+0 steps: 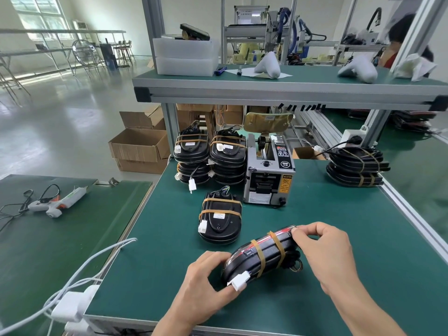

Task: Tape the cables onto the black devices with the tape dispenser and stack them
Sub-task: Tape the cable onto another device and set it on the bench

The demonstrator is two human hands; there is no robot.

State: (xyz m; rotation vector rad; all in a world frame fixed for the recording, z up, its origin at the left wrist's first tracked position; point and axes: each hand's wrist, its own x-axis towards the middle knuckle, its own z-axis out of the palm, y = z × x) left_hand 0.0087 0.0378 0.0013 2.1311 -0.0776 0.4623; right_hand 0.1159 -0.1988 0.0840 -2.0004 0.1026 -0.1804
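Left hand [203, 282] and right hand [322, 253] both gripping taped black device [259, 257]; cardboard box [139, 147] contents unseen.

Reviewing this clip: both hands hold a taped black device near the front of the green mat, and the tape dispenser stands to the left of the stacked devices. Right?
Not quite. The head view shows the tape dispenser to the right of the stacked devices, not the left. Both hands, left and right, do hold the taped black device.

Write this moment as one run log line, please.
left hand: holds black oval device | right hand: pinches its top edge | tan tape bands: two on
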